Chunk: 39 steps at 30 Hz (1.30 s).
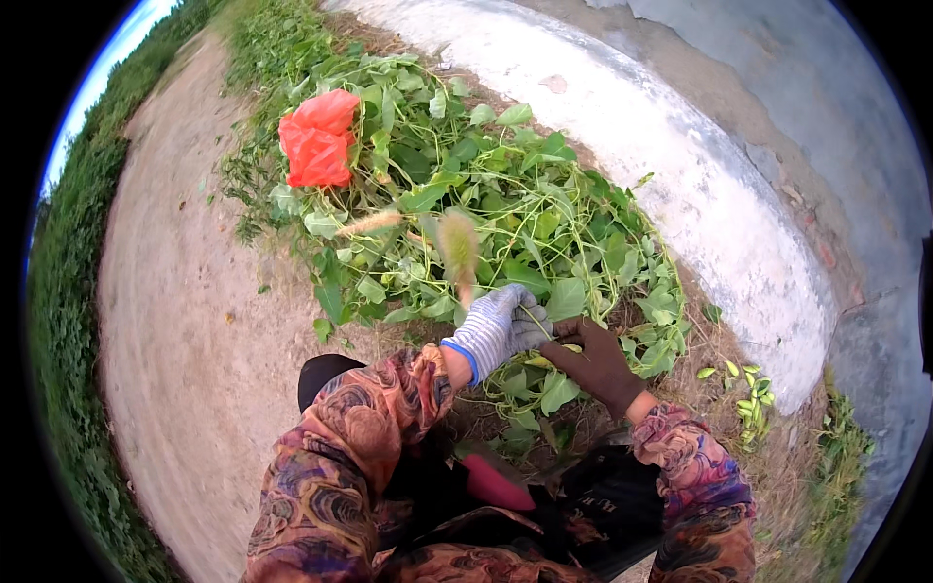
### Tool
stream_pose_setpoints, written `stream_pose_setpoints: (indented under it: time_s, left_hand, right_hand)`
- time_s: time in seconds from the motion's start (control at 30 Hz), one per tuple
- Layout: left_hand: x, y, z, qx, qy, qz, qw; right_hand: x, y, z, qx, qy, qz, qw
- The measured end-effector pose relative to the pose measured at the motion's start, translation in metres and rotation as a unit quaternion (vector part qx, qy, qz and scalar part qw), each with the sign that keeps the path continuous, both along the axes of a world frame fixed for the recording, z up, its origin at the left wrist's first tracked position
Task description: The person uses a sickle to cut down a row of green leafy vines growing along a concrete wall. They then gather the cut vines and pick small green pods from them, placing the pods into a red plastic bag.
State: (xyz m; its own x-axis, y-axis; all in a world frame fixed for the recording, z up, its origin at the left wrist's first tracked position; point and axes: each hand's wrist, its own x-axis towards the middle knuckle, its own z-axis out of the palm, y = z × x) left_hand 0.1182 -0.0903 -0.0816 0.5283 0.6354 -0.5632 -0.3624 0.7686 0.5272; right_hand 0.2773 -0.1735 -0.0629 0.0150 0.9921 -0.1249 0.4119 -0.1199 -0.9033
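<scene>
My left hand (501,324), in a striped glove with grey-coated fingers, is curled around a thin green vine stem (536,321). Just to its right, my right hand (599,362) in a brown glove pinches the same tangle between thumb and fingers. A yellow-green pod or leaf (539,361) shows between the two hands, too small to tell which. Before me spreads a heap of leafy green vines (496,204). One blurred, bristly grass seed head (458,248) rises beside my left hand. A second seed head (370,223) leans further left.
A crumpled red plastic bag (318,142) lies on the vines at the upper left. Several green pods (754,401) are on the ground at right. A whitewashed ledge (700,189) borders the heap. Left is a dirt path (182,291) with dense green plants (65,306) beyond.
</scene>
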Motion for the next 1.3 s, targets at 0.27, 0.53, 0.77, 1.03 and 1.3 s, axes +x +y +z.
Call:
stream_pose_setpoints:
  time_s: [0.27,0.53,0.77,1.03,1.3]
  left_hand:
    - [0.004,-0.007,-0.010,0.019,0.209,-0.066,0.976]
    - [-0.074,0.025,-0.053,0.427,0.530,-0.538,0.498]
    - [-0.065,0.037,0.022,0.449,0.650,-0.458,0.407]
    - [-0.180,0.108,-0.085,0.259,0.709,-0.535,0.380]
    - [-0.186,0.102,-0.173,0.103,0.402,0.038,0.909]
  right_hand:
    - [0.014,-0.018,0.027,-0.128,-0.278,0.273,0.912]
    - [0.196,-0.055,0.060,-0.284,-0.285,-0.218,0.889]
    - [0.303,-0.101,0.014,-0.157,-0.488,-0.445,0.735]
    - [0.257,-0.049,-0.007,-0.103,-0.393,-0.222,0.886]
    - [0.228,-0.024,-0.007,-0.045,-0.351,-0.163,0.921]
